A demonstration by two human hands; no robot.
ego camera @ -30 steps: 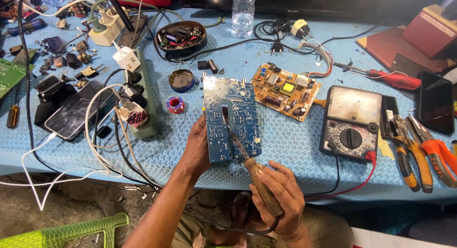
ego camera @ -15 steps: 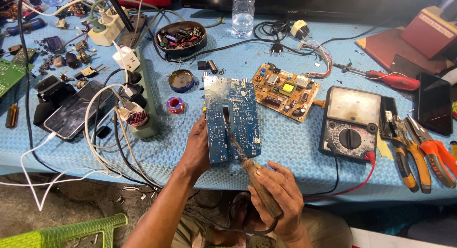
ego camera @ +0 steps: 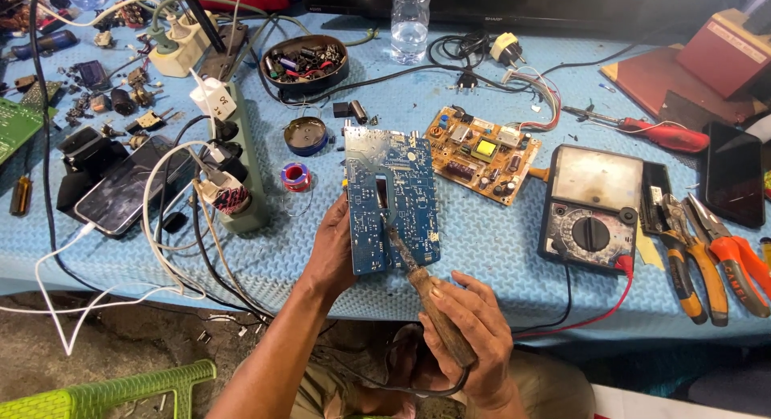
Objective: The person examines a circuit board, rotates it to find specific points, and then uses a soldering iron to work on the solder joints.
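A blue circuit board (ego camera: 391, 196) lies solder side up on the blue table cloth (ego camera: 498, 250). My left hand (ego camera: 333, 250) grips its lower left edge. My right hand (ego camera: 470, 339) is closed around the wooden handle of a soldering iron (ego camera: 414, 266). The iron's metal tip rests on the middle of the board. The cord of the iron hangs below my right hand.
A brown circuit board (ego camera: 482, 154) and an analog multimeter (ego camera: 590, 206) lie to the right, with pliers (ego camera: 707, 250), a red screwdriver (ego camera: 658, 134) and a dark phone (ego camera: 735, 182). A power strip (ego camera: 241, 158), solder spool (ego camera: 295, 178), parts bowl (ego camera: 305, 64) and water bottle (ego camera: 410, 21) stand left and behind.
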